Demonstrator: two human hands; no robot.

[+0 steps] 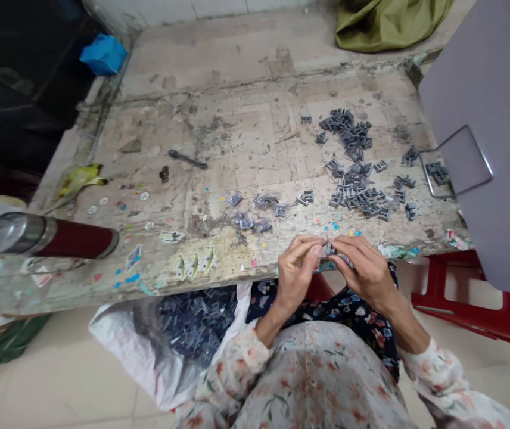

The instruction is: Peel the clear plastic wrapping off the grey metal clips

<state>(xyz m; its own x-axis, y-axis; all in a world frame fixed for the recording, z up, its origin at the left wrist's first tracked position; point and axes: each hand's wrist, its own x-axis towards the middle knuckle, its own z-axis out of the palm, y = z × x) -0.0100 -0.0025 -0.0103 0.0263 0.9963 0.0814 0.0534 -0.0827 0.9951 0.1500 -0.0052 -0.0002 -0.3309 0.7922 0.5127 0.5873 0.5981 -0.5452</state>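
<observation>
At the table's front edge, my left hand and my right hand meet, fingertips pinched on one small grey plastic part. Most of that part is hidden by the fingers. Just beyond my hands lies a loose pile of similar grey plastic parts, with a second heap behind it. To the left are several parts in clear film. Below the table edge, a white sack stands open, filled with many more grey parts.
A dark red thermos lies at the left by a banana peel. A dark slim tool rests mid-table. Stickers dot the worn table. At right are a grey panel with a wire handle and a red stool.
</observation>
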